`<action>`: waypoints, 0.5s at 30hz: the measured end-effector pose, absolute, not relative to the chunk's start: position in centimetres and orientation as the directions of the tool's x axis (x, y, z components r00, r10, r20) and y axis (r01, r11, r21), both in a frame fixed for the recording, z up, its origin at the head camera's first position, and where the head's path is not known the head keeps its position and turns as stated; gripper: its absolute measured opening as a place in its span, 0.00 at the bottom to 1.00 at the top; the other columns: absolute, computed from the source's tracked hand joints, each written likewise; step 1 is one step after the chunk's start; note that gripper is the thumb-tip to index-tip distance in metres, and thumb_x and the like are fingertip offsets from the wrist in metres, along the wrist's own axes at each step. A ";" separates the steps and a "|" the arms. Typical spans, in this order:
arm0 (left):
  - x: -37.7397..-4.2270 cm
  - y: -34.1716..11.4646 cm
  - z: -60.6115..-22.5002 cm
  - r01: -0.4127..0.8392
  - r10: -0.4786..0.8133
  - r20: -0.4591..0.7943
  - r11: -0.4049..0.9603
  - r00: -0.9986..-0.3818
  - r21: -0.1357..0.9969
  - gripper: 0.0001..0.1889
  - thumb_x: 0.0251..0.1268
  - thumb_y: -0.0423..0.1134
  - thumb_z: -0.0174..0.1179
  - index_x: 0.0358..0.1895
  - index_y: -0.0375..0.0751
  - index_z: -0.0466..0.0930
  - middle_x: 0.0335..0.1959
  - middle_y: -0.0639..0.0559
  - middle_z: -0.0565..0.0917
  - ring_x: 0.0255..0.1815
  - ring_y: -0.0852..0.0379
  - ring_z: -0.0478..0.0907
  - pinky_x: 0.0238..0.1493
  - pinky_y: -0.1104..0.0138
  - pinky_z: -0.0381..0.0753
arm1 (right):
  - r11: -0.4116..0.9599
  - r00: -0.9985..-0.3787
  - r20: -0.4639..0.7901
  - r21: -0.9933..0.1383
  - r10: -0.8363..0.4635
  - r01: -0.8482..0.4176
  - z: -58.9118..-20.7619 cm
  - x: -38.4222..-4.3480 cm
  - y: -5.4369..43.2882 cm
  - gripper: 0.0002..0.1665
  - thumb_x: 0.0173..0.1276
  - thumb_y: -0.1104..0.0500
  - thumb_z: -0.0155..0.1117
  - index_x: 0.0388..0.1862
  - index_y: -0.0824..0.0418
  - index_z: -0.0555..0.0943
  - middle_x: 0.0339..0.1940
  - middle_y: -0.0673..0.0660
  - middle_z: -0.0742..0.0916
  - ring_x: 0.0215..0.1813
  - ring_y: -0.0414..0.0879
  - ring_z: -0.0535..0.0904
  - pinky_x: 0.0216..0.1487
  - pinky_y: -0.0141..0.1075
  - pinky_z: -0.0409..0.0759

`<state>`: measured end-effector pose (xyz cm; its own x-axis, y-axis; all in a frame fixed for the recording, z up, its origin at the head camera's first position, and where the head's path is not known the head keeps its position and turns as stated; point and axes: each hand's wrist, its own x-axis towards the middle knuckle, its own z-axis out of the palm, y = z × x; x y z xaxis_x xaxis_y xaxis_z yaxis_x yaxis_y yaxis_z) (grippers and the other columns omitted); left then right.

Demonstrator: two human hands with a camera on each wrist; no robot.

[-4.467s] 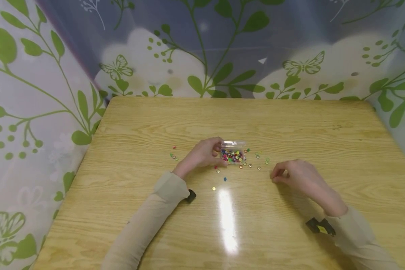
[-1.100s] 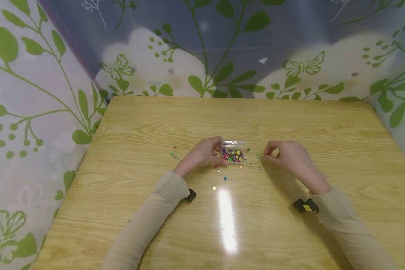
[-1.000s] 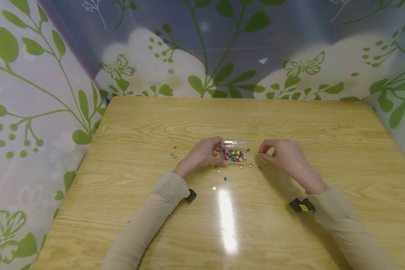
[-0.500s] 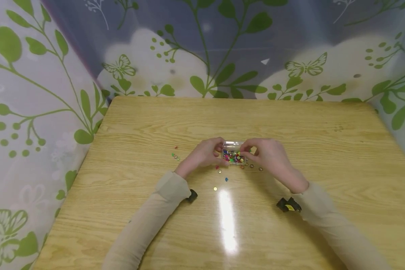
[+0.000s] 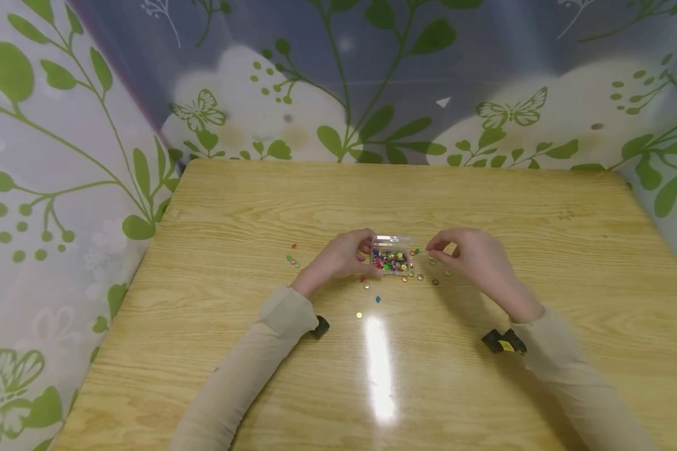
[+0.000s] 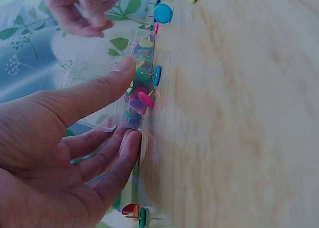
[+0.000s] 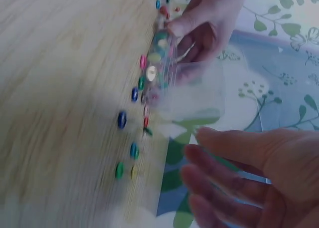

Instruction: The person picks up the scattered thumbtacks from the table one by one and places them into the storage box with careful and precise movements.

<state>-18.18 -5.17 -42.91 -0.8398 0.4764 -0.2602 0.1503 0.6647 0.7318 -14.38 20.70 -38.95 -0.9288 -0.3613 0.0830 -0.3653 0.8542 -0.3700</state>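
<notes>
A small clear plastic box [image 5: 395, 274] with its lid [image 5: 393, 239] raised stands mid-table, filled with colourful thumbtacks. My left hand [image 5: 344, 254] grips its left side, thumb at the front and fingers behind; the left wrist view shows the thumb along the wall. Just right of the box hovers my right hand [image 5: 471, 263]. In the right wrist view its thumb and fingers are apart with nothing between them. Loose thumbtacks lie around the box, including a blue thumbtack [image 5: 378, 299] and a yellow thumbtack [image 5: 359, 315] in front. A dark blue thumbtack [image 7: 122, 119] shows in the right wrist view.
A wood-grain table [image 5: 248, 207] carries everything. Several more thumbtacks, one of them red [image 5: 294, 245], lie left of the left wrist. Leaf-patterned wall covering [image 5: 282, 119] borders the table at the back and sides.
My right hand moved left from the table's right side, reached over the box half a second ago, and has since drawn back to the right. My left hand stayed on the box.
</notes>
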 end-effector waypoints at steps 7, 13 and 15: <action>-18.1 -5.2 -42.9 0.155 0.477 -0.260 0.669 -0.840 0.727 0.38 0.54 0.44 0.78 0.68 0.41 0.71 0.59 0.45 0.80 0.57 0.48 0.80 0.61 0.60 0.82 | 0.875 -0.925 -0.018 -0.332 -0.380 -0.353 -39.6 -14.0 22.4 0.04 0.67 0.59 0.72 0.39 0.55 0.89 0.34 0.52 0.91 0.26 0.42 0.82 0.21 0.34 0.72; -18.2 -5.2 -42.9 0.147 0.473 -0.264 0.668 -0.841 0.729 0.38 0.53 0.44 0.78 0.67 0.42 0.72 0.59 0.46 0.80 0.57 0.49 0.80 0.60 0.61 0.82 | 0.885 -0.926 -0.062 -0.323 -0.373 -0.335 -40.1 -13.8 23.2 0.03 0.65 0.58 0.74 0.37 0.55 0.88 0.33 0.52 0.91 0.21 0.39 0.71 0.19 0.32 0.64; -18.2 -5.2 -42.9 0.146 0.471 -0.264 0.669 -0.841 0.728 0.37 0.53 0.44 0.78 0.67 0.42 0.72 0.58 0.47 0.80 0.56 0.49 0.80 0.60 0.61 0.82 | 0.886 -0.925 -0.071 -0.321 -0.373 -0.333 -40.3 -13.7 23.3 0.03 0.64 0.58 0.74 0.36 0.54 0.88 0.33 0.51 0.91 0.21 0.40 0.71 0.19 0.33 0.65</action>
